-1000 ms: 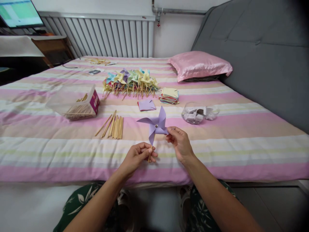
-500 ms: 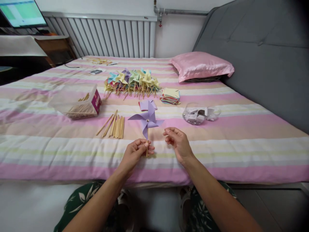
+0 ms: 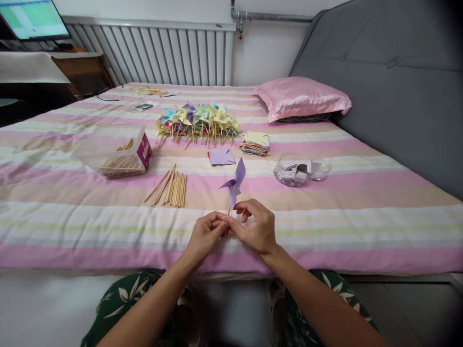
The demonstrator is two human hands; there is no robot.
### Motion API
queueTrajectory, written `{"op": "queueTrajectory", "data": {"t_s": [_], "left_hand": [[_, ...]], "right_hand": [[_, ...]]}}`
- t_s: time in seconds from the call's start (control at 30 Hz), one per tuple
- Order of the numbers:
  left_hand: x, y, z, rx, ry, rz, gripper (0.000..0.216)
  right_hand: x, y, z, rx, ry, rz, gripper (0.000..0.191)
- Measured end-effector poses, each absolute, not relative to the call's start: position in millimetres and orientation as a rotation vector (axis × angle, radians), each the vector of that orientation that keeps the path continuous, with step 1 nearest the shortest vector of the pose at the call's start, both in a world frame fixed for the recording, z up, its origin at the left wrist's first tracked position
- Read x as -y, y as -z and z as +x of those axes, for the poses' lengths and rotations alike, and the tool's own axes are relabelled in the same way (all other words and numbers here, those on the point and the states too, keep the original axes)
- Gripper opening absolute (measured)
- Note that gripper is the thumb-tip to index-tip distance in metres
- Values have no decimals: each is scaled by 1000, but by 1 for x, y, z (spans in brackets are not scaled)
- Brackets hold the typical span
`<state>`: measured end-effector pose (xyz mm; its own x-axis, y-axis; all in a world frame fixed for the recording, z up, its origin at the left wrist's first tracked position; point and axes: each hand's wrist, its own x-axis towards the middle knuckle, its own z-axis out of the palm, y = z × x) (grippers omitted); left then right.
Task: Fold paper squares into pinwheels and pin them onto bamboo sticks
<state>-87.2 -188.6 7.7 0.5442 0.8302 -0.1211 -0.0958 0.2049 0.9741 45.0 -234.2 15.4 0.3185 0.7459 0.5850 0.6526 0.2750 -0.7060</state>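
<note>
Purple pinwheel (image 3: 235, 183) — stick (image 3: 228, 210) between fingers (image 3: 211, 219)

The bed (image 3: 361, 226) occupies the centre of the frame and extends across its full width. Its cover is striped in pink, white, beige and pale yellow. A grey padded headboard (image 3: 376, 101) stands along the right side; a pink satin pillow (image 3: 304, 99) lies near it, upper right of centre. A white wall (image 3: 267, 60) closes the rear. Mounted along it, upper left to centre: a ribbed radiator (image 3: 155, 55). Adjacent, at top centre: a grey pipe (image 3: 278, 18) with a red-handled valve (image 3: 240, 36). Upper left corner: a wooden desk (image 3: 81, 66), partly cloth-covered, below a lit monitor (image 3: 34, 19). Lower left: pale floor (image 3: 43, 308). Illumination: diffuse.
</note>
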Motion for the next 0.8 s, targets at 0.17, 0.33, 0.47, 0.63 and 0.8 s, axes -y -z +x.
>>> {"op": "queueTrajectory", "data": {"t_s": [0.17,0.33,0.47,0.63,0.8], "left_hand": [[192,-8,-85,-752,-722,1146,22],[191,-8,-87,-719,-704,1135,21],[189,-8,-89,-711,-701,1137,22],[189,-10,-92,-717,-685,1115,21],[189,-12,-93,-703,-665,1091,20]], "right_hand": [[235,-11,44,1402,73,-1437,10],[235,-9,45,1440,152,-1450,9],[235,-7,46,1462,211,-1478,8],[233,-8,50,1412,250,-1519,7],[231,-7,55,1384,258,-1538,9]]}}
